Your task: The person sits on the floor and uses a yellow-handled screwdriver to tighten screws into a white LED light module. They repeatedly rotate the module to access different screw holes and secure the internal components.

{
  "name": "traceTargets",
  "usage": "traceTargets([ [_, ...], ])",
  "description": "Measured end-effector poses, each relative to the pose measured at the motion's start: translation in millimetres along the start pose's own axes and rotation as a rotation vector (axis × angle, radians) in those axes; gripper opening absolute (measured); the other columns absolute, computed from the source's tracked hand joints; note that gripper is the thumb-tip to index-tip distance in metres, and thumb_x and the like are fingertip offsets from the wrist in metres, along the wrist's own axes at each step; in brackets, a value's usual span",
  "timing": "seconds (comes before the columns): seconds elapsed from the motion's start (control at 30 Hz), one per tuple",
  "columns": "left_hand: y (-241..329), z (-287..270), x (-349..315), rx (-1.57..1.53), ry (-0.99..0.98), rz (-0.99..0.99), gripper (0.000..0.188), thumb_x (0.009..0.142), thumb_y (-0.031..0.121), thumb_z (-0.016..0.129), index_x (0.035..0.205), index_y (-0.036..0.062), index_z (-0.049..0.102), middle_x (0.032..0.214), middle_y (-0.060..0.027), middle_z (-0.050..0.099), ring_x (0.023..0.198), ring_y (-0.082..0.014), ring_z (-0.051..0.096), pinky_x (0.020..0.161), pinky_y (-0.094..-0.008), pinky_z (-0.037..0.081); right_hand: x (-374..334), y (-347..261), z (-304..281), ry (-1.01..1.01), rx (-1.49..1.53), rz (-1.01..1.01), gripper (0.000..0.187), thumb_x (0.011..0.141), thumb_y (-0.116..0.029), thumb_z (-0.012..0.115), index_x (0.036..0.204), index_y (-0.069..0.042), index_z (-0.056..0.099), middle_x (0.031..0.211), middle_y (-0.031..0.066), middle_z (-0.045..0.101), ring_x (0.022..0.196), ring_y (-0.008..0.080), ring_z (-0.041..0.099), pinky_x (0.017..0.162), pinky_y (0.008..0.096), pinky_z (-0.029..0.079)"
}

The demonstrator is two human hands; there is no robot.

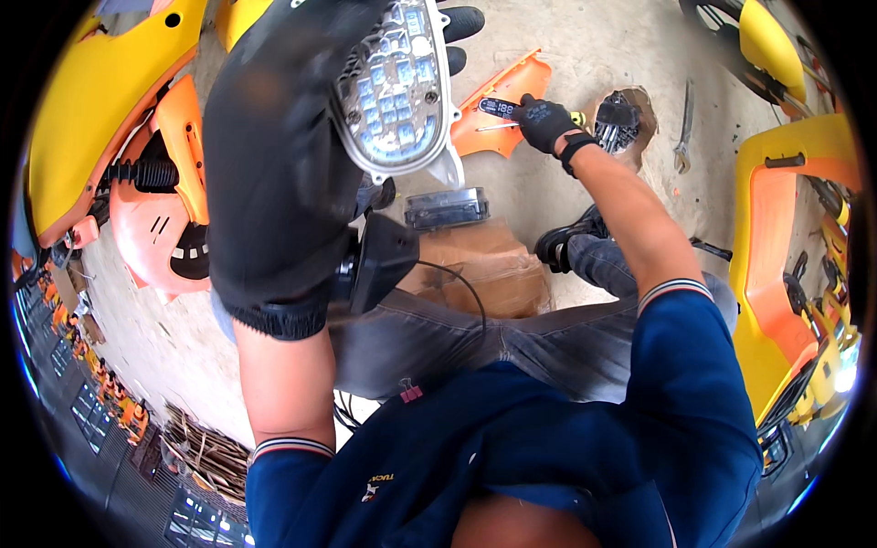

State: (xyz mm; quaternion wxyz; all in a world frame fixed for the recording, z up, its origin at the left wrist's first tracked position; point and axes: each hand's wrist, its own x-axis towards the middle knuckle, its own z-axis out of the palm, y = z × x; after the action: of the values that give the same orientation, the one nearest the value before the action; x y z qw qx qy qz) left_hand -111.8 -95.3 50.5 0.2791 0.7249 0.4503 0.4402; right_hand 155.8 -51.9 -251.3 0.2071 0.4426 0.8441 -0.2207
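Observation:
Close to the camera, my left hand (pixel 274 173) wears a black glove and is closed round a flat oval lamp-like unit (pixel 393 100). This unit has a clear face over rows of small square cells and screw lugs along its rim. Further right, my right hand (pixel 543 123), also gloved, is closed on a screwdriver; its yellow handle end (pixel 577 119) sticks out behind the hand and its thin shaft (pixel 491 127) points left. The fingers touch or lie over the end of a small dark digital display (pixel 496 108). Below both lies an orange plastic panel (pixel 489 137).
A dark box with a clear cover (pixel 446 208) sits at a cardboard box (pixel 484 265). Right of my hand is a container of screws (pixel 618 123), then a wrench (pixel 683 132). Yellow-orange bodywork stands left (pixel 114 91) and right (pixel 763 256). A black boxy part (pixel 384 260) trails a cable.

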Motion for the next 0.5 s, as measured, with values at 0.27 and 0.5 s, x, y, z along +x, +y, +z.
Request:
traceTargets([
  [0.27,-1,-14,3,0.475,-0.11,0.042,0.04,0.089,0.01,0.06,0.126,-0.0017,0.053,0.123,-0.0195,0.061,0.108,-0.0315,0.064,0.094,-0.0384,0.05,31,-14,24,0.071,0.207,0.033,0.047,0.091,-0.009,0.049,0.131,-0.034,0.058,0.143,0.0088,0.049,0.116,0.0271,0.06,0.094,0.0393,0.051],
  [0.5,7,-22,-5,0.738,-0.229,-0.055,0.045,0.098,0.017,0.049,0.136,-0.0085,0.044,0.132,-0.0271,0.054,0.116,-0.0365,0.06,0.1,-0.0417,0.049,31,1,46,0.176,0.239,-0.145,0.047,0.089,-0.005,0.05,0.125,-0.033,0.062,0.136,0.0024,0.054,0.114,0.0262,0.061,0.091,0.0385,0.051],
])
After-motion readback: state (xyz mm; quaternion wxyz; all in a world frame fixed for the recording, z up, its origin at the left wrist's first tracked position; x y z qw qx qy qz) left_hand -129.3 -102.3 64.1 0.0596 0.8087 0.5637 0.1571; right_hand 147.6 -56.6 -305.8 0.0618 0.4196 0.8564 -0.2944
